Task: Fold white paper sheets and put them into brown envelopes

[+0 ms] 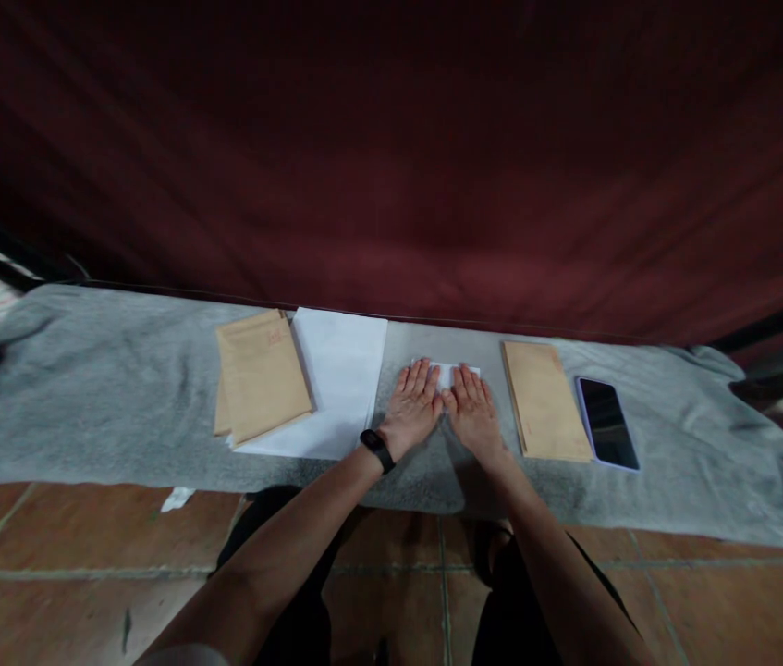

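My left hand point(414, 404) lies flat, palm down, on the left part of a small white paper point(445, 375) on the grey cloth. Beside it, my right hand point(472, 407) presses flat on the paper's right part, the two thumbs close together. Both hands cover much of the paper, and only its middle and upper edge show. To the left, white sheets point(346, 370) lie partly beneath brown envelopes point(263, 375). A second pile of brown envelopes point(549, 402) rests right of my right hand.
A phone point(609, 423) lies at the right of the envelopes on the grey cloth point(120, 388). Behind rises a dark red curtain point(391, 185). A white scrap point(177, 499) is on the tiled floor point(86, 536) by the cloth's front edge.
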`<state>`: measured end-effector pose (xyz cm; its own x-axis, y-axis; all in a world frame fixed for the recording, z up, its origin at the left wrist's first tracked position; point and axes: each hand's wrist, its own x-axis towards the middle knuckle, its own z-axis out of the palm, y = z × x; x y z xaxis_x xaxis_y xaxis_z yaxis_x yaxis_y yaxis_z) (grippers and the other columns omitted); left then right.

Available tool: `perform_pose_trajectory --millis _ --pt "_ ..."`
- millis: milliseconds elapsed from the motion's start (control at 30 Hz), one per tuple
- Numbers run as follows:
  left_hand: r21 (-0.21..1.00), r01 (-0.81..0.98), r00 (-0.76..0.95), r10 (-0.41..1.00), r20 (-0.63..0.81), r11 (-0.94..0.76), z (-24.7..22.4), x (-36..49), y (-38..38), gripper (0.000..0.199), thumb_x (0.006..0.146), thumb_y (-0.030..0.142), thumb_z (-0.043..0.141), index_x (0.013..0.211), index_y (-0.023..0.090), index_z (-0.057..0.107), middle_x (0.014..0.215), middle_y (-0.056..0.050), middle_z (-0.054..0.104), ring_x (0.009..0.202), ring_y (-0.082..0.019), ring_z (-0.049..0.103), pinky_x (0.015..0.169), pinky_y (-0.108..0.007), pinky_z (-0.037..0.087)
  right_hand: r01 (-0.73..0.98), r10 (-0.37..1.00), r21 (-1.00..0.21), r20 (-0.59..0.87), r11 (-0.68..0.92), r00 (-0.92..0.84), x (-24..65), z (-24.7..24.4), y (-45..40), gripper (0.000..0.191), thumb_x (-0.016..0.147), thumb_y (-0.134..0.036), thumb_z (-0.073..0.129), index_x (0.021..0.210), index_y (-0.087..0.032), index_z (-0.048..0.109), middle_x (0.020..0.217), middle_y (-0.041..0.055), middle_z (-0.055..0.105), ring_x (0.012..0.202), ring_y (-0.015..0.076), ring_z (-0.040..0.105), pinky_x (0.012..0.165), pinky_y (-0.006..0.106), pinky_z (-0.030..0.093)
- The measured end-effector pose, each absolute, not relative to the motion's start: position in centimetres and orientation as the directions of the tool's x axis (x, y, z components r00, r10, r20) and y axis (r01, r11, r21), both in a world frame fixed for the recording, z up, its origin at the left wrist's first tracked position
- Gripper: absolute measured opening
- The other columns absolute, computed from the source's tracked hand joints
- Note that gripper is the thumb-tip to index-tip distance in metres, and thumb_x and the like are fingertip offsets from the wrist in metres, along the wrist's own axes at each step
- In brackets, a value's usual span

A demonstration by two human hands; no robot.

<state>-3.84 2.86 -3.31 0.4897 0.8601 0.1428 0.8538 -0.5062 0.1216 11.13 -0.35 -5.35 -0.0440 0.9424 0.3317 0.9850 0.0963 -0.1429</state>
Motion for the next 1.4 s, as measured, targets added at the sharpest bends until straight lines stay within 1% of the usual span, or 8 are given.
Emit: perform_pose_trajectory --millis 400,567,700,867,1033,1167,1267,1400 --pt "0.160 0.907 0.385 0.921 0.063 -0.390 -3.0 -4.8 2.8 0.069 0.103 0.048 0.030 0.156 0.005 0.026 0.165 -0.016 0.024 0.154 -0.027 0.019 0.126 -0.044 0.015 0.998 0.924 -0.065 0.383 0.025 0.002 13.3 -6.5 -1.1 0.066 0.106 -0.047 0.024 0.151 -0.002 0.038 0.154 0.0233 0.043 0.142 0.0318 0.042 0.115 0.049 0.034" --pt "0.142 0.926 0.347 0.936 0.049 -0.351 -2.9 -4.8 2.7 0.071 0.102 0.050 0.028 0.156 0.004 0.027 0.164 -0.017 0.025 0.153 -0.027 0.020 0.126 -0.045 0.015 0.996 0.909 -0.080 0.417 0.042 -0.005 13.8 -6.5 -1.8 0.067 0.105 -0.047 0.029 0.151 0.000 0.037 0.153 0.0259 0.043 0.142 0.0336 0.041 0.114 0.050 0.036" --pt "0.129 0.928 0.348 0.937 0.038 -0.350 -2.8 -4.7 2.7 0.072 0.102 0.050 0.027 0.156 0.003 0.027 0.164 -0.018 0.024 0.154 -0.028 0.020 0.125 -0.046 0.015 0.992 0.889 -0.114 0.457 0.055 0.004 13.1 -6.0 -2.6 0.065 0.105 -0.044 0.032 0.154 0.000 0.030 0.155 0.0277 0.038 0.144 0.0352 0.038 0.113 0.054 0.037" --pt "0.120 0.928 0.351 0.936 0.031 -0.352 -2.4 -4.6 2.6 0.072 0.102 0.050 0.027 0.156 0.002 0.026 0.164 -0.018 0.023 0.154 -0.028 0.019 0.125 -0.046 0.014 0.975 0.896 -0.128 0.430 0.181 -0.109 11.5 -5.9 -4.3 0.066 0.105 -0.041 0.034 0.157 -0.003 0.024 0.160 0.0254 0.031 0.147 0.0334 0.032 0.116 0.055 0.034" --pt "0.114 0.927 0.354 0.934 0.040 -0.356 -2.1 -4.7 2.5 0.071 0.102 0.049 0.030 0.155 0.001 0.028 0.163 -0.019 0.025 0.153 -0.029 0.020 0.126 -0.047 0.013 0.979 0.890 -0.128 0.448 0.158 -0.085 10.7 -6.2 -5.5 0.070 0.104 -0.045 0.038 0.154 0.003 0.027 0.158 0.0304 0.032 0.146 0.0385 0.033 0.113 0.057 0.036" --pt "0.123 0.903 0.402 0.910 0.099 -0.412 -1.7 -4.6 2.8 0.065 0.103 0.043 0.029 0.152 0.000 0.033 0.162 -0.020 0.030 0.153 -0.029 0.021 0.126 -0.048 0.009 0.983 0.903 -0.134 0.426 0.125 -0.057 10.4 -6.0 -5.7 0.069 0.103 -0.044 0.038 0.152 0.004 0.032 0.157 0.0313 0.032 0.146 0.0397 0.033 0.114 0.058 0.035" --pt "0.164 0.828 0.515 0.843 0.159 -0.536 -1.3 -4.1 3.2 0.059 0.105 0.039 0.026 0.154 0.008 0.035 0.163 -0.014 0.031 0.154 -0.024 0.020 0.127 -0.046 0.010 0.983 0.900 -0.144 0.433 0.113 -0.040 10.2 -5.9 -5.7 0.068 0.103 -0.043 0.039 0.152 0.004 0.031 0.156 0.0314 0.033 0.147 0.0390 0.032 0.114 0.059 0.035" --pt "0.247 0.631 0.733 0.670 0.121 -0.735 -1.4 -2.7 3.2 0.055 0.107 0.040 0.020 0.154 0.018 0.037 0.161 -0.005 0.037 0.151 -0.014 0.026 0.126 -0.035 0.016 0.987 0.900 -0.123 0.433 0.103 -0.040 10.0 -6.1 -5.6 0.062 0.102 -0.035 0.041 0.151 0.002 0.034 0.156 0.0295 0.036 0.148 0.0367 0.030 0.115 0.058 0.033"
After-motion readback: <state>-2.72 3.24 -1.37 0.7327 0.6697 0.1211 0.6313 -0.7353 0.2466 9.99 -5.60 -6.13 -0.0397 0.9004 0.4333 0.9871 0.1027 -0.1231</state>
